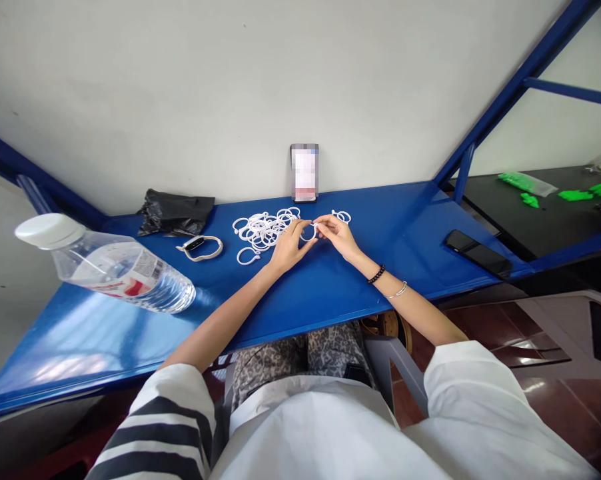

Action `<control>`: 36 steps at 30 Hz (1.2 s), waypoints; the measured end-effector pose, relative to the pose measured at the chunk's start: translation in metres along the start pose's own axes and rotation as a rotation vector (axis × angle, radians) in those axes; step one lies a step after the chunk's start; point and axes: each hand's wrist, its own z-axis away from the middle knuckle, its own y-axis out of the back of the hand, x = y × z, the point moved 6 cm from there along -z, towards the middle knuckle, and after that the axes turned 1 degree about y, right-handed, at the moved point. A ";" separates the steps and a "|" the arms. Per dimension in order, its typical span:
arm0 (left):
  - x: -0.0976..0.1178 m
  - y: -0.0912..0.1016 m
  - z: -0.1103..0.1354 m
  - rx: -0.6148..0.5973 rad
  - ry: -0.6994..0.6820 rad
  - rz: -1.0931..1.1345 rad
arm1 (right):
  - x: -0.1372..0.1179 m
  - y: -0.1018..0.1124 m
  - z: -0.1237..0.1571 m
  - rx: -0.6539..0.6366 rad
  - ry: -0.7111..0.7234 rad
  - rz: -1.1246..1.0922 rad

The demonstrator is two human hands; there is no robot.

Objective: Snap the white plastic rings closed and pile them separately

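Both my hands meet over the blue table (300, 293), around one thin white plastic ring (308, 239). My left hand (289, 248) is at the ring's left side, its thumb and fingers curved about it. On the other side, the fingertips of my right hand (337, 236) pinch the ring near its small knob. A loose pile of similar white rings (263, 230) lies just left of my left hand, with a single ring (248, 256) in front of it. Beyond my right hand lie a few more white rings (341, 217).
A phone (305, 173) leans upright against the wall. To the left are a black plastic bag (175, 212), a smartwatch (200, 248) and a large water bottle (125, 270). Another phone (478, 253) lies at the right. Green pieces (575, 195) lie on a dark neighbouring table.
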 end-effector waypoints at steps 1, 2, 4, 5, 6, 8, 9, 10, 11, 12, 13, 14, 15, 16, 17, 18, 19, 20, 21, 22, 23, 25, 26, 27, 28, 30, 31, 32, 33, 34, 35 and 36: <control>0.000 0.000 0.000 -0.001 -0.002 0.000 | 0.000 0.000 0.000 0.000 -0.001 -0.009; 0.000 0.000 0.000 0.000 -0.005 0.000 | 0.001 0.000 0.000 -0.001 -0.003 -0.018; -0.001 -0.001 0.000 0.006 -0.010 -0.003 | 0.001 0.000 0.000 -0.004 -0.007 -0.032; -0.001 -0.001 0.000 0.009 -0.013 -0.005 | 0.002 0.000 0.000 -0.006 -0.010 -0.035; -0.001 -0.001 0.001 0.012 -0.018 -0.007 | 0.002 0.000 0.000 -0.008 -0.014 -0.036; -0.001 -0.002 0.001 0.017 -0.029 -0.011 | 0.003 0.000 0.000 -0.011 -0.025 -0.037; 0.000 -0.002 0.001 0.019 -0.034 -0.012 | 0.003 0.001 0.000 -0.011 -0.030 -0.038; 0.000 -0.002 0.001 0.021 -0.038 -0.013 | 0.004 0.001 0.000 -0.012 -0.034 -0.041; 0.000 -0.001 0.001 0.021 -0.042 -0.015 | 0.004 0.001 0.000 -0.012 -0.037 -0.045; 0.000 -0.001 0.001 0.022 -0.045 -0.016 | 0.004 0.001 0.000 -0.013 -0.037 -0.050; 0.001 -0.001 0.001 0.023 -0.048 -0.018 | 0.005 0.001 0.000 -0.014 -0.036 -0.056; 0.001 -0.001 0.001 0.023 -0.050 -0.021 | 0.005 0.001 0.000 -0.013 -0.035 -0.062; 0.001 -0.001 0.001 0.022 -0.052 -0.024 | 0.004 0.001 0.000 -0.012 -0.034 -0.067; 0.001 -0.001 0.001 0.021 -0.054 -0.026 | 0.004 0.001 0.000 -0.011 -0.034 -0.070; 0.002 -0.001 0.001 0.020 -0.055 -0.029 | 0.004 0.001 0.000 -0.009 -0.037 -0.071; 0.002 -0.001 0.002 0.019 -0.056 -0.031 | 0.004 0.002 0.000 -0.006 -0.042 -0.071; 0.002 -0.001 0.002 0.018 -0.056 -0.033 | 0.004 0.002 0.000 -0.004 -0.048 -0.070; 0.001 -0.001 0.002 0.017 -0.055 -0.035 | 0.004 0.002 0.000 -0.004 -0.055 -0.069; 0.001 -0.001 0.002 0.016 -0.053 -0.037 | 0.004 0.002 0.000 -0.004 -0.061 -0.070; 0.001 -0.001 0.002 0.015 -0.052 -0.039 | 0.004 0.002 0.000 -0.006 -0.066 -0.071; 0.001 -0.001 0.002 0.014 -0.050 -0.041 | 0.003 0.002 0.000 -0.008 -0.071 -0.074; 0.001 -0.002 0.002 0.010 -0.049 -0.045 | 0.003 0.002 0.000 -0.017 -0.076 -0.084; 0.001 -0.002 0.002 0.007 -0.049 -0.047 | 0.003 0.001 0.000 -0.021 -0.078 -0.091; 0.001 -0.002 0.002 0.004 -0.048 -0.050 | 0.002 0.001 0.001 -0.024 -0.080 -0.098; 0.001 -0.002 0.002 0.000 -0.047 -0.053 | 0.002 0.001 0.001 -0.025 -0.084 -0.104; 0.001 -0.002 0.002 -0.004 -0.045 -0.058 | 0.003 0.001 0.001 -0.030 -0.098 -0.117; 0.001 -0.003 0.002 -0.005 -0.045 -0.060 | 0.004 0.001 0.001 -0.034 -0.107 -0.124; 0.001 -0.003 0.002 -0.006 -0.047 -0.061 | 0.004 0.001 0.001 -0.037 -0.116 -0.130; 0.001 -0.003 0.003 -0.006 -0.049 -0.062 | 0.005 0.001 0.001 -0.042 -0.125 -0.136; 0.001 -0.003 0.003 -0.005 -0.052 -0.062 | 0.005 0.001 0.001 -0.047 -0.134 -0.139; 0.001 -0.003 0.003 -0.004 -0.056 -0.063 | 0.006 0.001 0.001 -0.051 -0.142 -0.141; 0.001 -0.003 0.003 -0.003 -0.061 -0.064 | 0.006 0.001 0.001 -0.054 -0.152 -0.142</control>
